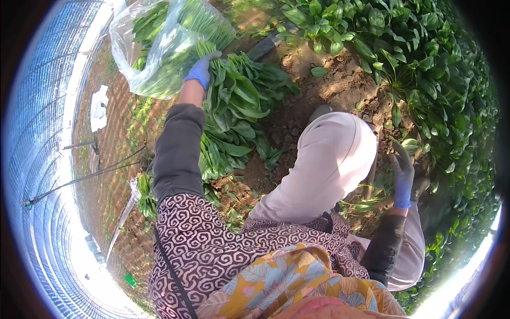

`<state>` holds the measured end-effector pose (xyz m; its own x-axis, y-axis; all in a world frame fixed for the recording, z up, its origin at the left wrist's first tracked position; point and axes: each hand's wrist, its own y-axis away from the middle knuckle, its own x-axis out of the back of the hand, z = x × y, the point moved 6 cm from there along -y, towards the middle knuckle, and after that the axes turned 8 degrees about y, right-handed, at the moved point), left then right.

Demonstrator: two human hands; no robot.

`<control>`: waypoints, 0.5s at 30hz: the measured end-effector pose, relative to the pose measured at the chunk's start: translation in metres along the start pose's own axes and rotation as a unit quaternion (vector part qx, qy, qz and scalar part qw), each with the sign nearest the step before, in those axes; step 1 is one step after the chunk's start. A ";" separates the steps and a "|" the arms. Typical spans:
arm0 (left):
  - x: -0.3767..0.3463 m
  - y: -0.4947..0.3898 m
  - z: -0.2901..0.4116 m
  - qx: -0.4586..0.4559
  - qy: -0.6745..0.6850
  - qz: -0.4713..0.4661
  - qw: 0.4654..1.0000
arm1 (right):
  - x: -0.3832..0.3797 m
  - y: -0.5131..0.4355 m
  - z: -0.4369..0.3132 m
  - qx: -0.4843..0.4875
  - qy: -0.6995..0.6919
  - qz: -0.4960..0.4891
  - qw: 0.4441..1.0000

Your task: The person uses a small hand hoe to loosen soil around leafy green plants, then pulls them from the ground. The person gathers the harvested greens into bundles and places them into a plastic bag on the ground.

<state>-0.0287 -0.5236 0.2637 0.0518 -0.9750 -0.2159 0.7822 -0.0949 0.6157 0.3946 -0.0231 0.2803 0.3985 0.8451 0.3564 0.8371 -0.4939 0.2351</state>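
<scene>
My left hand (202, 71), in a blue, soil-stained glove, is closed on the stems of a bunch of leafy greens (231, 89) that look like spinach. Those leaves hang down over more cut greens (227, 149) lying on the soil. Right beside that hand is a clear plastic bag (159, 75) with many greens inside, their stems showing at its upper right. My right hand (402, 175), also in a dirty blue glove, hangs low beside my knee near the standing plants. Its fingers point up the picture; whether it holds anything is not clear.
Dense rows of growing greens (422, 60) fill the right side. A dark flat object (269, 44) lies behind the bunch. At the left are a white plastic piece (99, 108), thin cords (91, 175), another bundle of greens (146, 195) and the netted greenhouse wall (36, 119).
</scene>
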 end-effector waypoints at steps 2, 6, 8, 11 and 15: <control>0.047 -0.048 -0.015 0.002 -0.054 0.092 0.994 | -0.011 -0.008 0.009 -0.019 -0.007 -0.018 1.000; 0.023 -0.091 -0.059 -0.055 -0.264 0.259 0.927 | -0.015 -0.013 0.034 -0.046 0.008 -0.015 0.999; 0.029 -0.106 -0.083 -0.026 -0.292 0.187 0.938 | -0.018 -0.018 0.040 -0.074 0.019 -0.020 0.997; 0.038 -0.105 -0.096 -0.139 -0.478 0.318 0.807 | -0.025 -0.025 0.050 -0.097 0.028 -0.034 0.994; 0.003 -0.093 -0.088 -0.260 -0.583 0.316 0.702 | -0.031 -0.035 0.065 -0.109 0.022 -0.039 0.993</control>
<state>-0.0468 -0.4996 0.1387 0.1847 -0.3193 0.9295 0.9684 0.2205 -0.1167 0.3769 -0.0184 0.2025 0.3154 0.8747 0.3680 0.7611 -0.4648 0.4524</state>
